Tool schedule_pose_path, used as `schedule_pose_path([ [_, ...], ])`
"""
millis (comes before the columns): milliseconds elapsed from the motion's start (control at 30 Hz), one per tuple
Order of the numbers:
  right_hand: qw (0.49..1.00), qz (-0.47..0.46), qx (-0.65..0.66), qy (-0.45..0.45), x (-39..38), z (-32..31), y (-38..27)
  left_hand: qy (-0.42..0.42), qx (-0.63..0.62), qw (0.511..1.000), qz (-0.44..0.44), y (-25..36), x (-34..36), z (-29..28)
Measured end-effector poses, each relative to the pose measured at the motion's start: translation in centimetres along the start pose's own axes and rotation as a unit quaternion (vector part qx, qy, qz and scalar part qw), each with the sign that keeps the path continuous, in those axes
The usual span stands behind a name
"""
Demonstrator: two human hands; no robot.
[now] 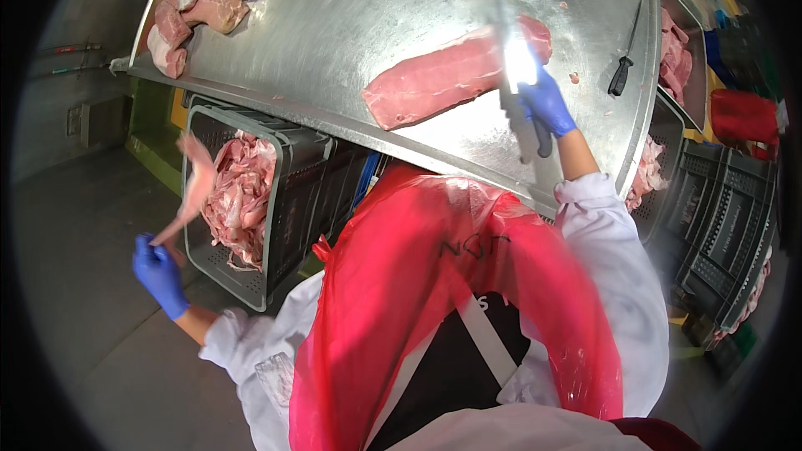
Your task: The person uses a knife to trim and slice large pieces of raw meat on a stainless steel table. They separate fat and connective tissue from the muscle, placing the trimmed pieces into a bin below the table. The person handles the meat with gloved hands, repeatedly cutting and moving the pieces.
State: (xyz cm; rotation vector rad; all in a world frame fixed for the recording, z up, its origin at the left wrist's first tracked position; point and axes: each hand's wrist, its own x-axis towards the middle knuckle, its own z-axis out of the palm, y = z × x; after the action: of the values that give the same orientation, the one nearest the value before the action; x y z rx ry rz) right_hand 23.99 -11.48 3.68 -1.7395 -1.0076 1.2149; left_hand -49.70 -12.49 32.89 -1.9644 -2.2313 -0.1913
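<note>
My left hand [159, 276], in a blue glove, is closed on the end of a long pale strip of meat [196, 182]. The strip hangs over the left edge of a grey crate [272, 238] heaped with meat trimmings [242, 192]. On the metal table [334, 42] lies a long, trimmed pink piece of meat [434, 82]. My right hand [547, 104], also blue-gloved, grips a knife [543, 144] by its dark handle. The blade crosses the right part of the meat, smeared by glare and motion, so I cannot tell whether it touches.
Several chunks of meat [217, 10] are piled at the table's far left. A sharpening steel [619, 77] with a black handle lies toward its right edge. Beyond that edge stand a tray of meat [673, 54] and dark crates [710, 225]. A raised rim borders the table.
</note>
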Motion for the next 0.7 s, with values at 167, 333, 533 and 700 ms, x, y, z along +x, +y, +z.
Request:
schedule_pose_path([
  [167, 0.983, 0.023, 0.140, 0.118, 1.5, -4.6, 0.5, 0.002, 0.043, 0.985, 0.169, 11.3, -1.2, 7.1],
  [333, 0.946, 0.002, 0.217, 0.242, 5.9, -2.6, 3.3, -0.179, -0.306, 0.888, 0.294, 37.3, 5.3, 20.7],
  [533, 0.916, 0.010, 0.217, 0.337, 6.1, 2.0, 3.3, -0.399, -0.349, 0.793, 0.300, 60.8, 9.5, 36.0],
  [700, 0.899, 0.039, 0.286, 0.331, 5.2, 3.5, 2.9, -0.591, -0.493, 0.601, 0.213, 73.5, 10.2, 39.5],
])
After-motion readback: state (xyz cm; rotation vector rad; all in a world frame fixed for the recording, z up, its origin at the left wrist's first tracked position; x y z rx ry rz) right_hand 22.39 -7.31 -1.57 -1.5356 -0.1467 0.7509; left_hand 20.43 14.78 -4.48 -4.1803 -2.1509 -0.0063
